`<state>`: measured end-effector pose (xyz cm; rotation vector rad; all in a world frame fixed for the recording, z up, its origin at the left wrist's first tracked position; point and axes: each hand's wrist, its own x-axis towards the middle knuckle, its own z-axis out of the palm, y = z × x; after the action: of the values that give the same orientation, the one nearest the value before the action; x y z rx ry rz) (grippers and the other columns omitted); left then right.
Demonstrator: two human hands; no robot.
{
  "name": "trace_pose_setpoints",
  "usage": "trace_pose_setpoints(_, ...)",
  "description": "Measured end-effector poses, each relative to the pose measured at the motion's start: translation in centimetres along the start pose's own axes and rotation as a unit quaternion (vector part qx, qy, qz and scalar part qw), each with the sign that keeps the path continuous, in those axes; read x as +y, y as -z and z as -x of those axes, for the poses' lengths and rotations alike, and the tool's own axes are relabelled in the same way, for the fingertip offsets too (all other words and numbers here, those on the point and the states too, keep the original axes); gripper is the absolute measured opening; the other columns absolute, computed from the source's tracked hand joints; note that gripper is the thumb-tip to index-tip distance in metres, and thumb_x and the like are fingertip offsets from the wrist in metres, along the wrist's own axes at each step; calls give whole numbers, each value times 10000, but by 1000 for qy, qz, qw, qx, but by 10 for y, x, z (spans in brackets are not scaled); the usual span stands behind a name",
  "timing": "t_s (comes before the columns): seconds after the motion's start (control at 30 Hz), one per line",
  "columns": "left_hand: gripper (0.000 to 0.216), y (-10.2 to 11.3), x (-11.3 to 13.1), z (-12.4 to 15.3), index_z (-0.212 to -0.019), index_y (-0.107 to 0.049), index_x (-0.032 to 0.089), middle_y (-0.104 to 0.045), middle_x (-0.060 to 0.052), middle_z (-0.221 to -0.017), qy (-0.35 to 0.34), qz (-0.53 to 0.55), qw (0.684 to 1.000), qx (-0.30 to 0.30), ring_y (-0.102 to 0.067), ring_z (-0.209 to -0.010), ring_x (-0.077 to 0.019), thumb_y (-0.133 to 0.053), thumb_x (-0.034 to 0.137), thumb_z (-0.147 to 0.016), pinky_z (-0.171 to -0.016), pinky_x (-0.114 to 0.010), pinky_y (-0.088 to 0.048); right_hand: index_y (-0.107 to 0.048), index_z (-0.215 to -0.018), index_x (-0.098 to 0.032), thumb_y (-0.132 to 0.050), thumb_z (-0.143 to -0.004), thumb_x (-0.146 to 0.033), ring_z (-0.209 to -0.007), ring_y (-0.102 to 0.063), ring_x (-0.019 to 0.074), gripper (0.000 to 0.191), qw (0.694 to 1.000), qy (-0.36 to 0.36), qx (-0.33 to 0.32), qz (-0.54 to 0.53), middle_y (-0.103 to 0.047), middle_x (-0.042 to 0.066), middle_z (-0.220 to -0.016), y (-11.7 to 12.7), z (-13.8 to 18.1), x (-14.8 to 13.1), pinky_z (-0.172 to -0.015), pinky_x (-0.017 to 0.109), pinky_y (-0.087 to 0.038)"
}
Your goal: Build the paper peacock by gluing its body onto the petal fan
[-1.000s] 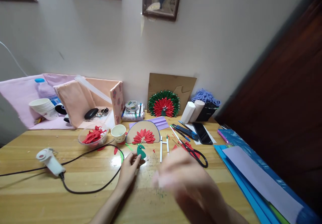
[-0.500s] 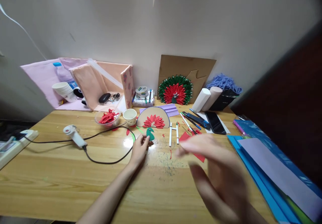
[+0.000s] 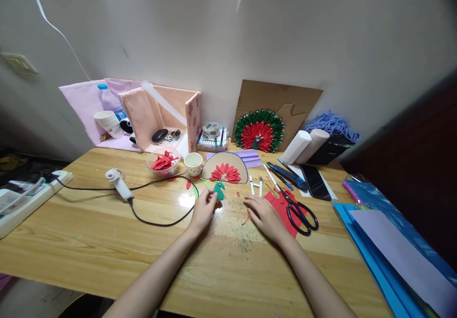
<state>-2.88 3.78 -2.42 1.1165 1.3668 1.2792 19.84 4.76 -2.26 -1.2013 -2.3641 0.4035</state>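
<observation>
My left hand (image 3: 203,209) pinches a small green paper peacock body (image 3: 219,190) just above the wooden table (image 3: 89,232). My right hand (image 3: 263,214) lies flat on the table with its fingers spread, holding nothing, next to a red paper piece (image 3: 279,206). Black-handled scissors (image 3: 299,210) lie on that red paper, right of my right hand. Behind the hands sits a half-round card with red paper petals (image 3: 224,171). Two white markers (image 3: 255,185) lie beside it.
A glue gun (image 3: 118,183) with a black cord lies at the left, near a bowl of red paper scraps (image 3: 163,161) and a paper cup (image 3: 193,163). A finished red-and-green fan (image 3: 259,132) leans on cardboard. Blue sheets (image 3: 385,256) and a phone (image 3: 315,181) lie right.
My right hand came down from a blurred sweep in front of the camera and now rests flat on the table. The view shifted; my left hand still holds the green piece.
</observation>
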Motion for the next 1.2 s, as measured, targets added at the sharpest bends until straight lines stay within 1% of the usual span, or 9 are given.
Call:
trace_pose_setpoints(0.13, 257, 1, 1, 1, -801, -582, 155, -569, 14, -640, 1, -10, 1000, 13, -538, -573, -126, -546, 410, -791, -554, -220, -381, -614, -1059, -219, -459, -889, -222, -1076, -568, 244, 230, 999, -21, 32, -15, -640, 88, -1115, 7, 5, 6, -948, 433, -428)
trace_pose_setpoints(0.33, 211, 6, 14, 3, -703, -536, 172, -544, 15, -607, -2, -22, 999, 42, -531, -554, -133, -518, 354, -807, -546, -232, -384, -575, -785, -214, -559, -842, -342, -750, -602, 225, 141, 983, -101, 125, -88, -640, 68, -790, 15, -9, -7, -689, 343, -469)
trace_pose_setpoints(0.5, 181, 19, 32, 5, -774, -512, 193, -526, 9, -724, -65, -9, 985, 157, -504, -690, -132, -454, 342, -858, -657, -229, -397, -604, -759, -208, -590, -823, -377, -674, -584, 183, 181, 977, -60, 131, -160, -642, 41, -742, 25, -90, -34, -658, 310, -454)
trace_pose_setpoints(0.6, 181, 27, 39, 4, -765, -486, 198, -466, 28, -686, -50, 45, 972, 227, -444, -623, -117, -444, 345, -861, -599, -214, -370, -623, -754, -200, -602, -806, -362, -714, -606, 185, 172, 980, -18, 75, -185, -662, 49, -782, 23, -155, -51, -677, 312, -468)
trace_pose_setpoints(0.67, 189, 31, 42, 3, -766, -477, 198, -423, 43, -637, -1, 88, 962, 257, -390, -563, -107, -431, 354, -862, -551, -208, -340, -627, -889, -196, -619, -787, -332, -781, -626, 182, 170, 979, 4, 3, -206, -678, 56, -906, 13, -189, -59, -717, 314, -486)
trace_pose_setpoints(0.7, 188, 33, 42, 2, -774, -474, 196, -408, 48, -625, 21, 103, 960, 260, -374, -550, -104, -428, 357, -860, -541, -207, -331, -606, -991, -193, -673, -738, -329, -868, -627, 196, 295, 978, 20, -38, -206, -667, 67, -1005, 6, -202, -62, -769, 326, -488)
trace_pose_setpoints(0.83, 168, 31, 40, 4, -764, -479, 188, -441, 34, -657, 73, 31, 983, 167, -415, -611, -114, -428, 325, -847, -593, -221, -347, -454, -1249, -191, -763, -618, -264, -1108, -551, 247, 706, 970, 75, -125, -195, -558, 104, -1250, -24, -222, -66, -922, 376, -436)
trace_pose_setpoints(1.0, 139, 23, 37, 15, -652, -474, 196, -461, 24, -589, 141, -220, 965, -7, -441, -585, -141, -452, 217, -788, -561, -256, -296, -437, -1223, -210, -695, -699, -241, -1056, -565, 231, 585, 965, 103, -112, -214, -567, 85, -1200, -29, -219, -63, -878, 364, -449)
trace_pose_setpoints(1.2, 215, 23, 34, 22, -715, -570, 193, -597, -55, -781, 65, -370, 925, -61, -562, -786, -225, -428, 258, -862, -677, -333, -389, -404, -1226, -208, -677, -703, -190, -1101, -526, 248, 590, 955, 194, -85, -209, -533, 108, -1197, -1, -209, -62, -918, 396, -435)
